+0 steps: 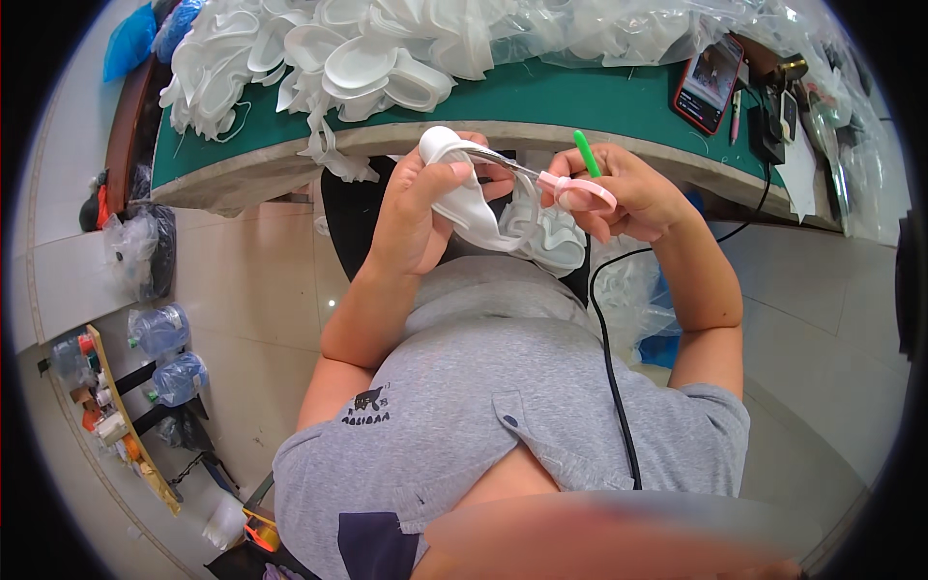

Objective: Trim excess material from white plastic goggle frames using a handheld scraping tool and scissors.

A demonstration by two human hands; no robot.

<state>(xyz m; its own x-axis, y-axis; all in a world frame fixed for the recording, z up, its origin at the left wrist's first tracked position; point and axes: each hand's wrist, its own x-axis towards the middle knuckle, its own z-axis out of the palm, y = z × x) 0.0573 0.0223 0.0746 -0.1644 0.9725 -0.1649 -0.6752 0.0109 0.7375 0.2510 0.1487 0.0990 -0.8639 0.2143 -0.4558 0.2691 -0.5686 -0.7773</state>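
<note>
My left hand (411, 213) is closed around a soft white moulded piece (468, 211) with a rounded end and a thin looped strip, raised in front of my chest near the table edge. In my right hand (633, 196) is a pair of scissors with pink handles (547, 181), their metal blades lying against the white piece beside my left fingers. I cannot tell whether the blades are parted. A bright green stick (586, 153) pokes up from between my right fingers; its lower end is hidden. Below my hands, more white pieces (556, 240) rest on my lap.
A big heap of white moulded pieces (362, 68) covers the far left of the green-topped table (551, 101), with clear plastic bags behind. At the right lie a phone (709, 87) and a pink pen (735, 118). A black cable (601, 319) hangs past my right arm.
</note>
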